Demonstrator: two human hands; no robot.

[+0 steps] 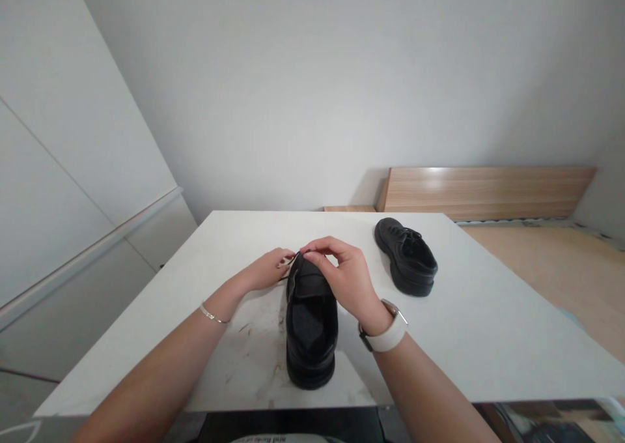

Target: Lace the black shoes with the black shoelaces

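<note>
A black lace-up shoe (312, 339) stands upright on the white table, its heel towards me and its toe pointing away. My left hand (266, 269) is at the left of the shoe's front, fingers closed on a thin black shoelace (294, 258). Over the front of the shoe arches my right hand (347, 275), thumb and forefinger pinched together on the lace by the eyelets. The tongue (312, 280) lies in front of the open collar. My right hand hides part of the toe and lacing.
Farther back on the right, a second black shoe (407, 257) with its laces in place stands on the white table (488, 339). Brown smudges mark the tabletop left of the near shoe. Behind is a wooden headboard (483, 192) and a bed base (541, 260).
</note>
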